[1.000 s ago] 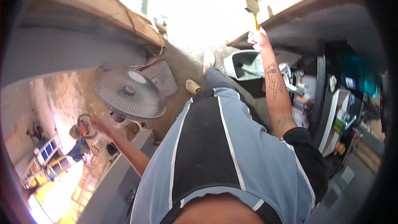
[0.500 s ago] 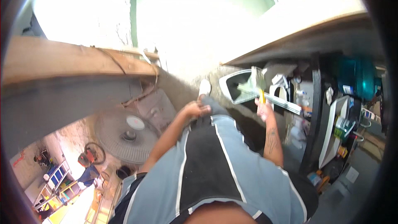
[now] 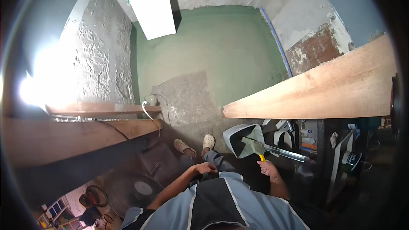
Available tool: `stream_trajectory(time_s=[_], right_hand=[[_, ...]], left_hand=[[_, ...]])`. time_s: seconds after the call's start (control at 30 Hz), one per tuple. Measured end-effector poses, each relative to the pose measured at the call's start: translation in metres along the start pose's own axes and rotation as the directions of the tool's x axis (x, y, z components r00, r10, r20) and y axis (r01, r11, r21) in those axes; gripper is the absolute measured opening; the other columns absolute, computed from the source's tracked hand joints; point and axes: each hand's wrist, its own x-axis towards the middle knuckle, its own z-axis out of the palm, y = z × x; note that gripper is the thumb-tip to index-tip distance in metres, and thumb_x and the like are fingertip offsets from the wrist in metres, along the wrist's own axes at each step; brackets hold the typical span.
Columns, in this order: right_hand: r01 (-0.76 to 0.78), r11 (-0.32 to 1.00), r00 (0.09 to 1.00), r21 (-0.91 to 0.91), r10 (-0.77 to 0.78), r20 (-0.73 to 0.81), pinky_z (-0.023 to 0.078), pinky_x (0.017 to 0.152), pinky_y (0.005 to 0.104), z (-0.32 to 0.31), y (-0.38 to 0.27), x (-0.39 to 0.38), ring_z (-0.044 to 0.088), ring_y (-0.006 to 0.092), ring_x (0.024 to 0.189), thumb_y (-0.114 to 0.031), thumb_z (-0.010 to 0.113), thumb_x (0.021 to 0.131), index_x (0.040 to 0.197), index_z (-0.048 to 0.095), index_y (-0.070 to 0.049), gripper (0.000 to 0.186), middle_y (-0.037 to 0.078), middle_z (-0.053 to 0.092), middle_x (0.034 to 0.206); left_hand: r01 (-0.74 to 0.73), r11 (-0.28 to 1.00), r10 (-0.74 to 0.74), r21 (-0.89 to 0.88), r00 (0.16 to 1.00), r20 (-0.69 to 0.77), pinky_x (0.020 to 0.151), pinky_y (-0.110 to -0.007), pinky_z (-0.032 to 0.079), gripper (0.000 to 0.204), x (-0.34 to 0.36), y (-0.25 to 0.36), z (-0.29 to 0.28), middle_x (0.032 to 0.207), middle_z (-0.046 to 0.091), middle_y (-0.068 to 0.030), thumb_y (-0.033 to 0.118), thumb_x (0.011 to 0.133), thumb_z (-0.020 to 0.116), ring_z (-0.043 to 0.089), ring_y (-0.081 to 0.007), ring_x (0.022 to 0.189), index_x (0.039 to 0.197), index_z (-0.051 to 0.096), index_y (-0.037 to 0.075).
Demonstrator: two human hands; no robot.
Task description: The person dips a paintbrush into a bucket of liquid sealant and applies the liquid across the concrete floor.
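Head — brush (image 3: 255,147), green floor (image 3: 191,53), rough wall (image 3: 101,53).

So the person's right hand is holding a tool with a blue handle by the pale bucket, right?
Not quite: the handle is yellow, not blue, as the head view shows. The right hand does hold the tool by the pale bucket.

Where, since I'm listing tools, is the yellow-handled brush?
In the head view, right of centre: the right hand holds the brush, its far end overlapping the grey bin.
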Motion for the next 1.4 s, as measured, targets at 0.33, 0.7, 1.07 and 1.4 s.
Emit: stream_trajectory(time_s=[0.33,0.7,1.07,1.4], right_hand=[[0.054,0.976,0.997,0.211,-0.063,0.037,0.024,0.036,0.0229,0.026,0.006,0.022,0.033,0.0054,0.036,-0.017,0.075,0.083,0.068,0.046,-0.018,0.033,-0.008,0.037,0.051],[-0.058,0.968,0.984,-0.245,0.013,-0.179,0.025,0.032,0.0221,0.014,-0.031,0.066,0.033,0.0056,0.036,-0.022,0.077,0.081,0.071,0.043,-0.017,0.036,-0.008,0.035,0.051],[0.040,0.446,0.902,-0.894,-0.401,-0.160,0.045,0.088,0.0415,-0.083,0.003,0.182,0.057,0.0327,0.096,-0.031,0.060,0.091,0.136,0.044,-0.003,0.056,0.020,0.059,0.103],[-0.481,0.600,0.687,-0.640,-0.196,-0.700,0.044,0.088,0.0400,-0.002,-0.068,0.169,0.056,0.0226,0.097,-0.024,0.073,0.083,0.122,0.062,-0.007,0.043,0.016,0.065,0.110]], left_hand=[[0.411,0.776,-0.241,0.478,0.894,-0.378,0.084,-0.047,0.050,0.061,-0.048,-0.085,-0.005,0.101,0.067,-0.0226,0.053,0.097,0.037,0.063,-0.0394,0.098,0.100,0.071,0.003],[0.352,0.895,-0.360,0.273,0.933,-0.021,0.066,-0.040,0.055,0.059,0.010,-0.066,-0.056,0.087,0.070,-0.0208,0.055,0.091,0.050,0.071,-0.0239,0.071,0.088,0.073,0.001],[0.388,0.814,-0.515,-0.432,0.139,-0.846,0.087,-0.044,0.051,0.039,0.122,-0.329,-0.401,0.103,0.067,-0.0222,0.038,0.082,0.064,0.064,-0.0375,0.101,0.096,0.070,0.002],[0.712,0.698,-0.245,-0.078,0.135,-0.960,0.085,-0.041,0.054,0.031,0.189,-0.463,-0.498,0.112,0.061,-0.0230,0.012,0.083,0.052,0.065,-0.0363,0.100,0.109,0.061,-0.003]])
